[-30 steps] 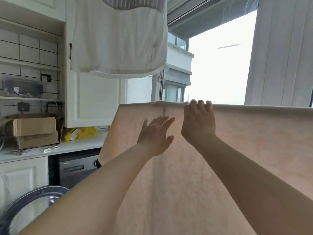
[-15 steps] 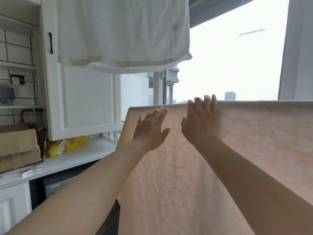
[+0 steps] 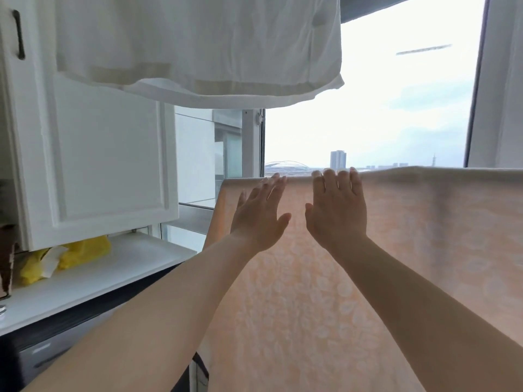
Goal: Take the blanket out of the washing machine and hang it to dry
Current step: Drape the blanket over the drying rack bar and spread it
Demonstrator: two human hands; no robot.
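surface: white countertop (image 3: 119, 274) | on it: yellow bag (image 3: 82, 254), brown cardboard box (image 3: 5, 258) at left edge

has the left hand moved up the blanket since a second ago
Yes. The left hand has slid up the blanket: its fingertips were well below the top fold, and now they reach it, beside the right hand.

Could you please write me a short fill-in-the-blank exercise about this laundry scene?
1. Both hands lie flat on the pale ____ patterned blanket.
2. The white garment hangs ____ the blanket.
3. The yellow bag sits on the white ____.

Missing words: peach; above; countertop
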